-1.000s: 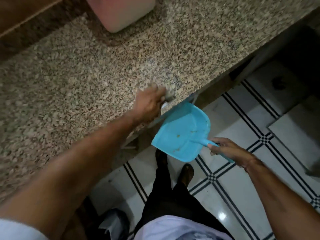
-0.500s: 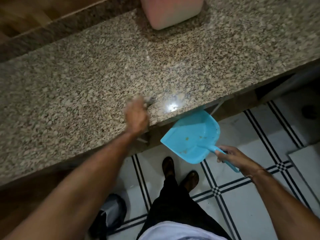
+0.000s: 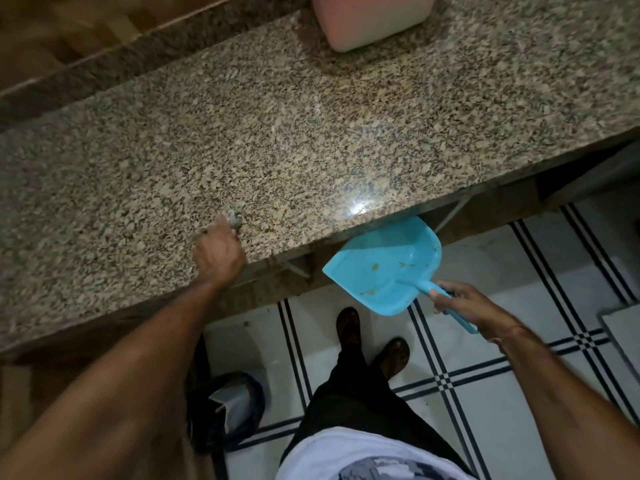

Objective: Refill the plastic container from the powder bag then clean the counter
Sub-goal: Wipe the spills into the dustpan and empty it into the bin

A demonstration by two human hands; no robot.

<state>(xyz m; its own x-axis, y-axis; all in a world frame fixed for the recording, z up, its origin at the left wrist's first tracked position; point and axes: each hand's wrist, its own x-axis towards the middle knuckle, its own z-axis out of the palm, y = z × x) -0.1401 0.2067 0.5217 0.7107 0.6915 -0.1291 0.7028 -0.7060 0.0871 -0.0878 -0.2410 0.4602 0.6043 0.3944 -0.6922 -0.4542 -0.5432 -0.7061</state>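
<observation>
My left hand (image 3: pixel 219 252) rests on the speckled granite counter (image 3: pixel 311 140) near its front edge, closed around a small grey cloth or brush (image 3: pixel 234 218) that peeks out past the fingers. My right hand (image 3: pixel 465 303) grips the handle of a light blue dustpan (image 3: pixel 384 263), held just below the counter's front edge, to the right of the left hand. A few crumbs lie in the pan. A pink plastic container (image 3: pixel 372 19) stands at the back of the counter, cut off by the top of the view.
Below the counter is a white tiled floor (image 3: pixel 519 393) with black line patterns. My feet in dark sandals (image 3: pixel 349 327) stand close to the counter. A dark bin with a bag (image 3: pixel 228 410) sits on the floor to the left of my legs.
My left hand slid leftward along the counter's front edge. The dustpan stayed under the edge, shifting slightly as the view moved.
</observation>
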